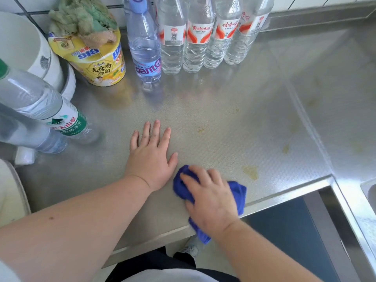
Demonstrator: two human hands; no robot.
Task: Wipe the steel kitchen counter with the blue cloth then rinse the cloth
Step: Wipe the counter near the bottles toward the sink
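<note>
The steel counter (234,123) fills the view and carries yellowish stains, the largest stain (250,172) just right of my hands. My right hand (209,198) presses down on a bunched blue cloth (238,195) near the counter's front edge; part of the cloth hangs over that edge. My left hand (151,155) lies flat on the steel, fingers spread, right beside the cloth and holding nothing.
Several clear water bottles (195,37) line the back wall. A yellow noodle cup (95,60) with a green rag on top stands back left, beside a white pot (26,49). Two bottles (42,110) lie at the left. A sink rim (368,190) shows at right.
</note>
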